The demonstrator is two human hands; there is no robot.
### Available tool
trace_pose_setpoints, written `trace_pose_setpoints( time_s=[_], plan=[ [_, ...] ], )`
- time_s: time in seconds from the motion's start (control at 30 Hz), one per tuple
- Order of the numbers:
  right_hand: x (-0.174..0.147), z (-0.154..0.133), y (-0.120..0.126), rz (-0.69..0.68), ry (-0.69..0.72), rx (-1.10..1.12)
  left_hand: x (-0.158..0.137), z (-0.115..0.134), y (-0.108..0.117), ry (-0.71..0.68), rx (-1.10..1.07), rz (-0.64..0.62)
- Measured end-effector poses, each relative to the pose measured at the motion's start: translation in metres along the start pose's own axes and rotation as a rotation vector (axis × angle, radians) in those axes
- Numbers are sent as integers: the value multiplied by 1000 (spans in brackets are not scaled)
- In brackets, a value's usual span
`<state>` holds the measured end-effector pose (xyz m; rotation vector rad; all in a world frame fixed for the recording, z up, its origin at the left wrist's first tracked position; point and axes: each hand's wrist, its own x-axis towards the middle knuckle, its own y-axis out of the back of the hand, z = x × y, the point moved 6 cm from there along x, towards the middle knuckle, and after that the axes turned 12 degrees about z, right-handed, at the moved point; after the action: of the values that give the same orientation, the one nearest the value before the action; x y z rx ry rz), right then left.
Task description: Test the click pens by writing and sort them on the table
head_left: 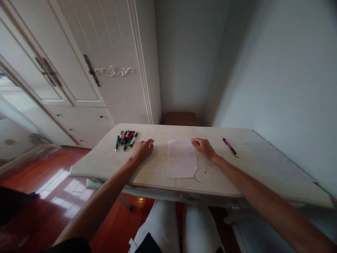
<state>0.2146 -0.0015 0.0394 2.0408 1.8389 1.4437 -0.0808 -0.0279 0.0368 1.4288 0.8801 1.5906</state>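
Head view, only one. White wooden desk with rounded corners [158,168], person seated at it, both forearms reaching in over the near edge.

Left hand [143,149]: over the left half of the desk, back of hand up, fingers folded into a loose fist. Nothing seen poking out of it; palm side hidden. Just beside it, to the left, a loose pile of slim pens in black, white, red and green [127,138], lying flat at mixed angles and partly overlapping.

Right hand [204,148]: fingers curled in, thumb and forefinger close together at the upper right corner of a thin white paper sheet with a ragged lower right edge [181,160]. Can't tell if it pinches the corner or only touches it. Sheet lies flat mid-desk, between the two hands, nearer the right; faint marks on it, too blurred to read. Small dark speck [205,172] on the desk right of the sheet.

Slim purple pen with black ends [230,147] lies alone to the right of the right hand, apart from it, tip pointing toward the near right.

Surroundings: white panelled wardrobe with dark metal handles [118,42] at far left, plain grey wall [284,77] on the right, glossy red-brown wood floor [116,218], pale trousers [164,225] under the desk edge.
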Motion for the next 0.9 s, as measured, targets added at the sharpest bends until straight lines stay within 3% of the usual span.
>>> trace_pose_setpoints(
  time_s=[0.13,0.27,0.47,0.57,0.77,0.9],
  plan=[
    [17,-9,-25,-23,32,60,-15,-39,18,130,166,28],
    [18,-18,-39,9,-54,219,-20,-60,24,312,248,26],
    [-4,-38,-45,-150,27,281,-21,-62,23,398,278,28],
    [-6,-34,-42,-178,-34,315,-20,-66,24,436,272,40],
    [-3,-26,-34,-163,-141,416,-21,-75,27,506,241,45],
    [-1,-23,-25,-98,-216,460,-19,-64,36,419,241,116]
  ],
)
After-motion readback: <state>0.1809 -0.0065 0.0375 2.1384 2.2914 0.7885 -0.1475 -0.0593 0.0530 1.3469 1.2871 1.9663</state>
